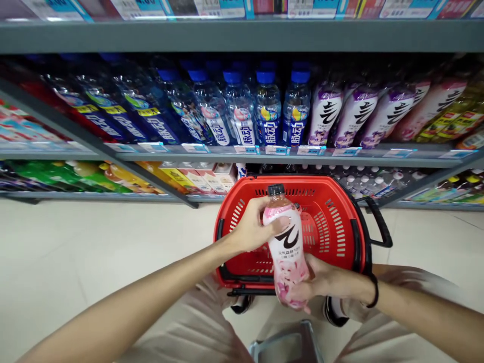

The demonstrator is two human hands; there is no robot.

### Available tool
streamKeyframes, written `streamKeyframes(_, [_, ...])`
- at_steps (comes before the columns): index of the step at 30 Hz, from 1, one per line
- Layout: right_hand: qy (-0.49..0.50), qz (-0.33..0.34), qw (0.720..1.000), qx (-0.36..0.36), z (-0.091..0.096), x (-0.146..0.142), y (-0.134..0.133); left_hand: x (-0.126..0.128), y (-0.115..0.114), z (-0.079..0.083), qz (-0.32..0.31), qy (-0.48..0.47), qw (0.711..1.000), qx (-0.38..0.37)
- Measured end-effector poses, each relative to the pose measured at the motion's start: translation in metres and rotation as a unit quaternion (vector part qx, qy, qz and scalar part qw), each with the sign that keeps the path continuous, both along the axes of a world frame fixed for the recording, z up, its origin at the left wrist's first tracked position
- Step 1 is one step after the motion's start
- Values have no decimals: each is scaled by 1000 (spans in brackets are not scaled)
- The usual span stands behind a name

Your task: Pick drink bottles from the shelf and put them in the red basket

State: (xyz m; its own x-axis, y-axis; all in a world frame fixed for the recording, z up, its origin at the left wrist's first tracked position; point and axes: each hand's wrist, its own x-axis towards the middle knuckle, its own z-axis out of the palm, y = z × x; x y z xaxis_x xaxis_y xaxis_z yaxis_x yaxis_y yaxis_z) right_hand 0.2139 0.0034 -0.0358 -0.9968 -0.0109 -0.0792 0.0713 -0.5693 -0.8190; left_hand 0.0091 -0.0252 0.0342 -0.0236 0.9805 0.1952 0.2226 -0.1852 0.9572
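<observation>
A pink drink bottle [286, 247] with a black cap and a white label is held upright over a red shopping basket [340, 222] on the floor. My left hand [254, 224] wraps the bottle's upper part, thumb across the label. My right hand [321, 282] cups the bottle's lower end from the right; a black band sits on that wrist. Both hands are closed on the bottle. The basket looks empty inside where it shows.
Store shelves [242, 154] run across the view, with blue-capped bottles [268, 108] in the middle, purple-and-white bottles [355, 113] at right and cartons [196, 179] below. The basket's black handle [378, 222] hangs right. A grey stool edge [287, 345] shows between my knees. Pale tile floor [94, 242] spreads left.
</observation>
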Motion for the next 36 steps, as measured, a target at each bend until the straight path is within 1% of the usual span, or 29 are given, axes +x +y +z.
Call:
streamKeyframes(2, [20, 40, 998, -41, 2, 0, -1, -2, -1, -1, -16, -44, 999, -15])
streamKeyframes(3, [23, 54, 997, -47, 3, -1, -2, -3, -2, -1, -26, -49, 998, -18])
streamKeyframes(5, [15, 53, 998, -24, 4, -2, -3, -6, -3, 1, -38, -35, 999, -7])
streamKeyframes(7, [-1, 11, 1000, 21, 3, -3, -5, -10, -2, 4, -48, -2, 999, 23])
streamKeyframes(10, [-56, -98, 990, 80, -7, -3, -9, -14, -1, 11, -59, 82, 993, 67])
streamKeyframes(13, [-117, -202, 961, 148, -23, -4, -13, -13, -1, 15, -55, 159, 985, 45])
streamKeyframes(15, [-147, -228, 943, 193, -31, -5, -14, -9, -2, 15, -43, 186, 981, 14])
streamKeyframes(17, [-160, -225, 938, 208, -35, -4, -15, -6, -1, 14, -38, 200, 979, -8])
streamKeyframes(21, [-114, -177, 963, 170, -31, -3, -18, -3, 2, 12, -59, 176, 983, -14])
streamKeyframes(23, [-91, -164, 965, 183, -27, -2, -19, -4, 4, 13, -79, 155, 985, -12])
streamKeyframes(26, [-87, -167, 958, 215, -26, -3, -20, -6, 4, 15, -96, 144, 985, -9])
streamKeyframes(28, [-114, -184, 950, 223, -30, -3, -21, -6, 4, 16, -95, 139, 986, -14])
streamKeyframes(33, [-179, -229, 918, 269, -36, -2, -22, -3, 3, 13, -70, 141, 985, -65])
streamKeyframes(36, [-186, -245, 913, 267, -31, -1, -21, 3, 5, 10, -51, 78, 991, -97])
